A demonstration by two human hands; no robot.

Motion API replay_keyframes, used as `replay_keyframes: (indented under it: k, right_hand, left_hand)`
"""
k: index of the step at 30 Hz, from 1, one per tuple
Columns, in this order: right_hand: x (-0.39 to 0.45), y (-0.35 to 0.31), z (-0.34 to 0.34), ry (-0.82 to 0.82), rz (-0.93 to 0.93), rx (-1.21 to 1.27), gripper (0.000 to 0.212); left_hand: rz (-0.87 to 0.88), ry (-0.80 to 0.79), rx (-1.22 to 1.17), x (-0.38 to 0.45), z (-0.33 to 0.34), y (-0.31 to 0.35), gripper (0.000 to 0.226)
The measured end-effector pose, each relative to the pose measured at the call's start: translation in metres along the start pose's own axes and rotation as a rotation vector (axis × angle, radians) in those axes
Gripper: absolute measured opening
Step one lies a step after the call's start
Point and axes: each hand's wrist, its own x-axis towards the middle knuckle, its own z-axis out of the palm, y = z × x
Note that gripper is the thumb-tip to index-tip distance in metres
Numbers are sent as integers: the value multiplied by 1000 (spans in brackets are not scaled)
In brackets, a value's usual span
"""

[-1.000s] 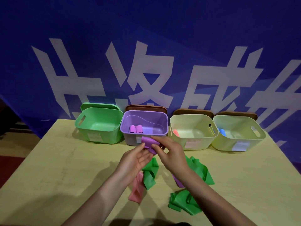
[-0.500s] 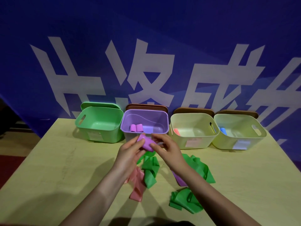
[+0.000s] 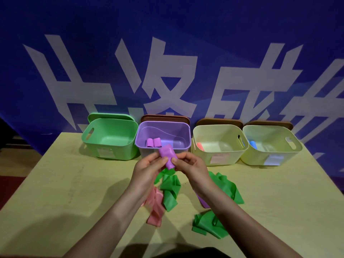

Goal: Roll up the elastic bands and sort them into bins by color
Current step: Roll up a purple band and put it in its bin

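Both hands are raised above the yellow surface (image 3: 55, 192), just near of the purple bin (image 3: 163, 135). The left hand (image 3: 147, 169) and the right hand (image 3: 191, 165) together hold a rolled purple elastic band (image 3: 167, 155); the left fingers curl round its left side and the right thumb and fingertips pinch its near right end. The roll tilts, its far end overlapping the front rim of the purple bin in this view.

Four open bins stand in a row along the far edge of the surface. From left to right:
- green bin (image 3: 109, 138), nothing visible inside;
- purple bin, holding two rolled purple bands (image 3: 153, 142) side by side at its left;
- first pale yellow bin (image 3: 219, 144), with a pink roll (image 3: 200, 146) at its left wall;
- second pale yellow bin (image 3: 270, 144), with a blue roll (image 3: 252, 144) at its left wall.

Lids lean behind each bin against a blue banner (image 3: 167, 53) with white characters.

Loose bands lie on the surface beneath the forearms: a green band (image 3: 170, 190) at centre, a pink band (image 3: 155, 207) touching its left side, a second green band (image 3: 227, 187) to the right, a third green band (image 3: 206, 223) nearer, and a flat purple band (image 3: 202, 202) partly hidden by the right forearm.
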Motion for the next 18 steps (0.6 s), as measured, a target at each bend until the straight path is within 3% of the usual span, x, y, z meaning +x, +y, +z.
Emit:
replay_keyframes:
  k: [12, 18]
  right_hand:
    - [14, -7, -1, -49, 66, 72, 9]
    - [37, -1, -7, -79, 134, -199, 7]
  left_hand:
    - [-57, -116, -92, 30, -1, 8, 29]
    - [-112, -137, 113, 47, -17, 8, 23]
